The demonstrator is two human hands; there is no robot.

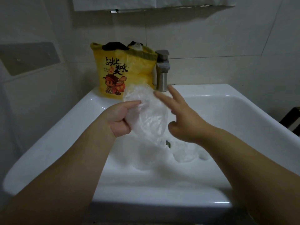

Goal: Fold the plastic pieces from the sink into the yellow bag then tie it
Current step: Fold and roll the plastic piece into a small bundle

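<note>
My left hand grips a clear, crinkled plastic piece above the white sink, thumb and curled fingers pinching its left edge. Just to its right is my right hand, fingers straight and spread, fingertips touching or nearly touching the sheet's right side. The yellow bag with black lettering and a cartoon figure stands upright on the sink's back rim, its mouth open with dark and pale things showing at the top. More clear plastic lies in the basin near the drain.
A metal faucet rises right beside the yellow bag at the back rim. The drain shows partly under the held plastic. Tiled wall stands behind, with a shelf edge overhead. A dark object sits at the right edge.
</note>
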